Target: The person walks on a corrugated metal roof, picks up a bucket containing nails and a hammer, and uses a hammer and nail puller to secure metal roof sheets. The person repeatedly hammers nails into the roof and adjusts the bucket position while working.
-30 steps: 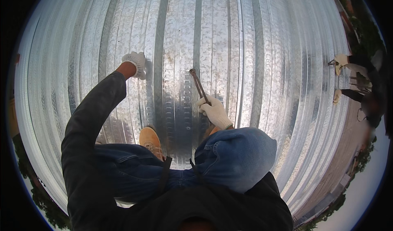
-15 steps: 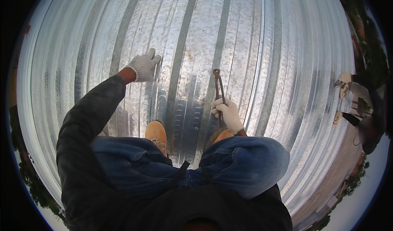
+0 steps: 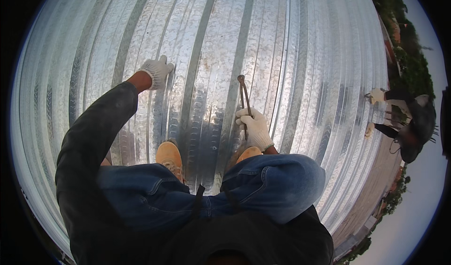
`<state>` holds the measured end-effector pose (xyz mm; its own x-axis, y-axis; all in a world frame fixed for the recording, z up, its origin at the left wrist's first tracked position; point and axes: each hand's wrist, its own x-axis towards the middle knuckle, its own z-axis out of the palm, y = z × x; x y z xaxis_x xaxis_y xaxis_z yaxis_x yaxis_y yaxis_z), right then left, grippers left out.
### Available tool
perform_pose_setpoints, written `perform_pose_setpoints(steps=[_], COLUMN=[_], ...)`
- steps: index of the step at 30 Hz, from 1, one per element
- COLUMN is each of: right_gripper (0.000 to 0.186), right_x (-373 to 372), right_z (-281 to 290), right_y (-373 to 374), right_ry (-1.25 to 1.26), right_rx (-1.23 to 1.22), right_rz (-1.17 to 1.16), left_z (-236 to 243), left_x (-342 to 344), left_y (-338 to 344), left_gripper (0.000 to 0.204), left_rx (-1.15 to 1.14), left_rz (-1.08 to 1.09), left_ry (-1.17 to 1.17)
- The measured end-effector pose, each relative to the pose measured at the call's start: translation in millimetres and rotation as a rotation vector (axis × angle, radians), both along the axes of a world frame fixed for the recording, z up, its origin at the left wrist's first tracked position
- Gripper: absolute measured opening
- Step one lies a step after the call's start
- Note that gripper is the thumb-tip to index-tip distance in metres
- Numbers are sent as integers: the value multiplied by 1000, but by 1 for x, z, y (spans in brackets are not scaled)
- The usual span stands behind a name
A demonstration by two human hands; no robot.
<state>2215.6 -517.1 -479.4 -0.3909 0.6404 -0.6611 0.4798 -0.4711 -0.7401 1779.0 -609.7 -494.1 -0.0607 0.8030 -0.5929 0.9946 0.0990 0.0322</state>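
My left hand (image 3: pixel 157 71), in a pale knitted glove, rests on the ribbed galvanized metal sheeting (image 3: pixel 211 53) left of centre, its fingers somewhat apart and holding nothing visible. My right hand (image 3: pixel 252 126), also gloved, grips long dark steel pincers (image 3: pixel 242 91) by the handles at centre right. The pincers' jaw end points away from me, above the sheeting. I am squatting, and my tan shoes (image 3: pixel 168 158) stand on the sheets below my hands.
A co-worker (image 3: pixel 413 119) in dark clothing bends at the right, both gloved hands near the sheeting's edge with a tool I cannot make out. Beyond that edge are a pale ground strip (image 3: pixel 364 204), trees (image 3: pixel 401 68) and sky.
My left hand's fingers have shifted, stretching out and settling on the sheet. My right hand has turned the pincers more upright. The view has swung slightly, and the co-worker appears lower.
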Motion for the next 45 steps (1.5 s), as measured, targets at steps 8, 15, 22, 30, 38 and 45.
perform_pose_setpoints(steps=[8, 15, 22, 30, 38, 45], right_gripper=[43, 40, 30, 29, 30, 29], right_x=[31, 25, 11, 30, 27, 70], right_z=[3, -40, -82, -67, -76, -55], right_y=[218, 293, 214, 173, 162, 175], right_ry=[-394, -478, -81, -151, -48, -265], right_rx=[511, 551, 407, 548, 391, 555], right_rz=[145, 65, -381, -452, -409, -328], left_z=[9, 2, 9, 9, 1, 15], left_x=[7, 12, 16, 12, 2, 29], left_y=[7, 10, 15, 10, 2, 66], left_gripper=[66, 69, 69, 76, 83, 75], left_rx=[-44, -67, -104, -41, -75, -226], left_rz=[-3, 19, 13, -39, -39, -145], left_ry=[38, 87, 62, 84, 69, 139])
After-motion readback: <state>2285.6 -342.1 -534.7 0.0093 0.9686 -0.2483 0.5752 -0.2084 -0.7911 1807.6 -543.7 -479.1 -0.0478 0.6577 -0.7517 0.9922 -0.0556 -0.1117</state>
